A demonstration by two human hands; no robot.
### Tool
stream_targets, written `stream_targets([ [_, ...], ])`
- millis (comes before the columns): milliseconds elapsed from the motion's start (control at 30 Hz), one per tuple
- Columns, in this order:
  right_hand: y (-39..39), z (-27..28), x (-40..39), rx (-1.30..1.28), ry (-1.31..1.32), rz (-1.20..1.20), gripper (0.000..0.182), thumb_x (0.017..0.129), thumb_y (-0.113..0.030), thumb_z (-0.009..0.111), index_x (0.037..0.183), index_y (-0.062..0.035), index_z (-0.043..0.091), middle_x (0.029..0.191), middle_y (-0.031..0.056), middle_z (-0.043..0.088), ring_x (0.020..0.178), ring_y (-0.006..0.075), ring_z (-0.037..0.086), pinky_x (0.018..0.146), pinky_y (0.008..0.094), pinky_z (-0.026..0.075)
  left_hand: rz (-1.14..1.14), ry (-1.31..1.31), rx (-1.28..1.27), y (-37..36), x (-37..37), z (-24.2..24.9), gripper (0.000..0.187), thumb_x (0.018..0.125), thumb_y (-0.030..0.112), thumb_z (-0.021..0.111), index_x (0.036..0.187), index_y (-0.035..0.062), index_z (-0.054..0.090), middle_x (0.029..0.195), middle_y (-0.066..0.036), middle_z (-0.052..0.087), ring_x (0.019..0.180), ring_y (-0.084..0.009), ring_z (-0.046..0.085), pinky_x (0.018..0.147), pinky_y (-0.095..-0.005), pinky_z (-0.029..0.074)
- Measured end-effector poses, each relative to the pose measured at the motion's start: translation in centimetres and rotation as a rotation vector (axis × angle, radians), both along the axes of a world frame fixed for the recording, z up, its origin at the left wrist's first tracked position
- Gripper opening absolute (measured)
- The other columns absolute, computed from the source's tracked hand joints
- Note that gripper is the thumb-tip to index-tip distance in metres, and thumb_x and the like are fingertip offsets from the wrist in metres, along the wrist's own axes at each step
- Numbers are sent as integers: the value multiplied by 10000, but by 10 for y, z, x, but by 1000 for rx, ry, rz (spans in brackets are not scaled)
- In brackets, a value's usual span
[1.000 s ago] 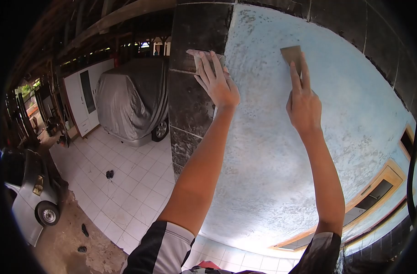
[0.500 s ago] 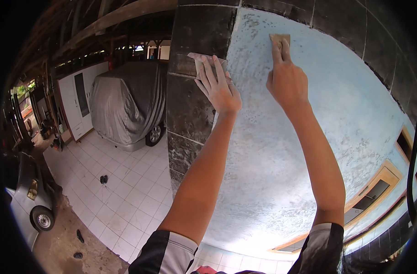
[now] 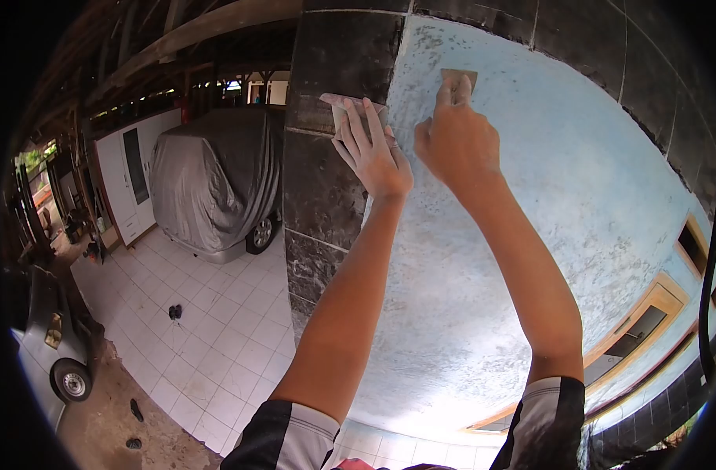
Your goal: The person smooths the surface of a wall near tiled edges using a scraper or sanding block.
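My right hand (image 3: 461, 141) grips a small putty knife (image 3: 461, 76), two fingers laid along its flat blade. The blade's wide end is against the patchy light-blue wall (image 3: 522, 227), near the wall's upper left. My left hand (image 3: 378, 160) is up at the black-tiled pillar (image 3: 326, 180) beside that wall. Its dusty fingers are spread over a thin, flat, greyish-pink sheet (image 3: 338, 102); the kind cannot be made out, and the palm side is hidden. Both arms are raised, with the hands apart from each other.
A covered car (image 3: 205, 184) stands on white floor tiles (image 3: 209, 329) at left, beside a white cabinet (image 3: 126, 184). Another car (image 3: 48, 345) shows at lower left. Black slippers (image 3: 175, 312) lie on the floor. A wood-framed window (image 3: 644, 329) sits in the wall at right.
My right hand has moved left and slightly down across the blue wall with the putty knife, closer to my left hand. The left hand has hardly moved.
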State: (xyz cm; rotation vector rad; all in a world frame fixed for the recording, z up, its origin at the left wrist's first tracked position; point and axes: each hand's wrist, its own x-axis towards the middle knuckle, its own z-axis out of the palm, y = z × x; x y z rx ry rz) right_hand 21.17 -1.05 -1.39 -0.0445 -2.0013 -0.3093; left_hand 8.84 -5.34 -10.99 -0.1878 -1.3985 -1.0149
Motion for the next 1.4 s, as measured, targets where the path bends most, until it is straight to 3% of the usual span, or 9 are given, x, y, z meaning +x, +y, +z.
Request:
stream_targets([
  [167, 8, 12, -10, 14, 43, 57, 614, 823, -232, 575, 1352, 68, 496, 1419, 315, 470, 799, 410, 715, 687, 459, 605, -1, -17, -5, 1, 0, -1, 614, 956, 140, 486, 1543, 88, 316, 1596, -199, 255, 1446, -395, 265, 1143, -588, 187],
  [500, -1, 11, -15, 7, 57, 45, 662, 808, -248, 609, 1339, 131, 492, 1411, 384, 431, 778, 400, 725, 646, 422, 604, 14, -8, -16, 2, -2, -1, 594, 972, 180, 454, 1543, 91, 319, 1599, -206, 243, 1450, -400, 264, 1140, -585, 199],
  [567, -14, 0, -18, -26, 64, 44, 642, 823, -262, 593, 1337, 111, 497, 1403, 372, 448, 804, 418, 719, 671, 443, 608, 22, 31, 15, 3, -4, -1, 668, 920, 122, 526, 1550, 117, 304, 1615, -141, 235, 1421, -367, 301, 1155, -601, 188],
  [633, -30, -23, -14, 4, -106, -179, 656, 816, -254, 608, 1353, 104, 492, 1417, 357, 446, 792, 414, 721, 653, 436, 606, 28, 16, 17, 4, -13, -1, 663, 924, 124, 522, 1551, 119, 304, 1615, -141, 235, 1425, -366, 297, 1155, -601, 188],
  [767, -14, 6, -27, -10, -4, 47, 711, 794, -229, 645, 1392, 107, 459, 1457, 376, 379, 842, 400, 726, 670, 428, 610, 10, 20, 8, 2, -4, -1, 646, 939, 126, 508, 1552, 128, 305, 1617, -138, 233, 1434, -360, 289, 1155, -604, 186],
  [900, -25, 20, -23, -20, -50, 22, 702, 803, -206, 648, 1400, 102, 444, 1473, 365, 361, 866, 401, 722, 687, 429, 609, 22, -22, -32, 1, -8, -2, 649, 941, 231, 489, 1547, 86, 309, 1597, -212, 243, 1446, -405, 268, 1129, -605, 208],
  [967, -36, 9, -21, 61, -162, -125, 650, 810, -160, 640, 1381, 94, 459, 1476, 345, 371, 869, 399, 718, 691, 429, 608, 8, 24, 31, 6, -9, -1, 655, 932, 118, 511, 1553, 130, 305, 1617, -140, 231, 1440, -361, 281, 1155, -611, 182],
  [1167, -22, 38, -41, 104, -14, 14, 589, 816, -126, 628, 1351, 82, 495, 1489, 317, 379, 889, 394, 720, 705, 440, 611, 2, -9, -4, 1, -5, -2, 665, 915, 111, 505, 1551, 116, 308, 1619, -144, 220, 1442, -360, 276, 1153, -614, 187],
  [1400, -39, 25, -40, 130, -83, -100, 584, 831, -154, 625, 1355, 70, 499, 1491, 318, 377, 893, 384, 723, 711, 439, 612, -30, 25, 14, 1, -8, -3, 755, 836, 84, 534, 1554, 112, 302, 1618, -144, 223, 1441, -377, 271, 1158, -616, 174],
])
